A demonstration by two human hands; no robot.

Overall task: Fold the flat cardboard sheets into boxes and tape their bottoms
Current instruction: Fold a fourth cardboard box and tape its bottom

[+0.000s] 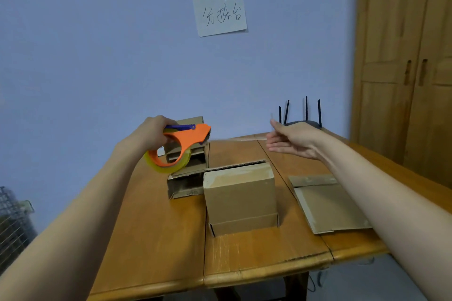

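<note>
Pale blue-violet wall behind, matte, with a paper note (219,15) taped up, handwritten characters on it. Wooden wardrobe doors (413,68) on the right, honey-coloured, two dark vertical handles.

Tabletop (156,234): glossy orange-brown wood, plank seams running front to back, rounded front edge, some scuffing and tape residue near the front. Black router (302,122) with four upright antennas at the far edge. Wire mesh basket (11,217) off the tabletop at far left.

Folded box (241,197): plain brown corrugated cardboard, standing mid-tabletop, sealed face up with a pale strip of tape across it, corrugated edge visible along the top rear, flaps at its base splayed onto the tabletop. Behind it to the left, a stack of finished boxes (187,168), same brown cardboard, open ends facing the camera, edges a bit ragged. Right of the folded box, a flat cardboard sheet (327,205) lies on the tabletop, creased, one flap at its far end.

Left hand (154,133) closed round the handle of a tape dispenser (179,148): orange plastic frame, blue lever on top, roll of clear yellowish tape. Held in the air in front of the stack. A thin clear tape strand (239,139) runs from the dispenser nose across to the right hand (292,140), raised above the tabletop, thumb and forefinger pinching the tape's end, other fingers loosely spread.
</note>
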